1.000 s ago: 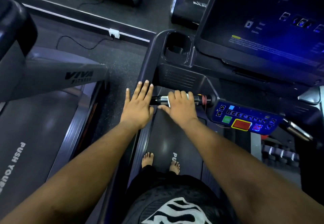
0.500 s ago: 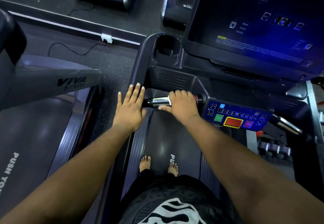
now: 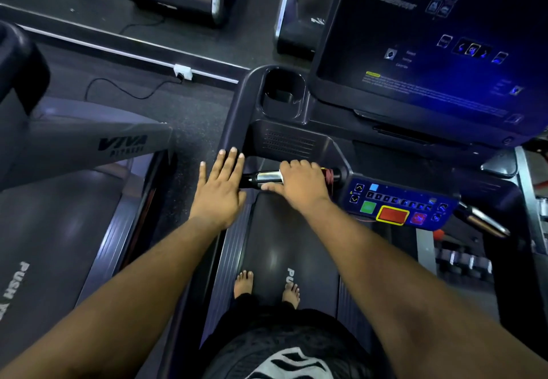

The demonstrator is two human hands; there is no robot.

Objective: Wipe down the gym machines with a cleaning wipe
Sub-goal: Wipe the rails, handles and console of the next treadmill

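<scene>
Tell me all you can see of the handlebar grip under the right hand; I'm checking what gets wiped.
The handlebar grip is a short horizontal bar jutting left from the treadmill's control panel. It looks black at its free end, with a shiny metal sensor plate in the middle and red cord wound near its base. The right hand curls over it; the left hand lies flat beside its tip. No wipe is visible.

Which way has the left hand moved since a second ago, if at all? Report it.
No. The left hand lies flat on the treadmill's side rail, beside the end of the handlebar, just as before; only the camera shifted.
</scene>
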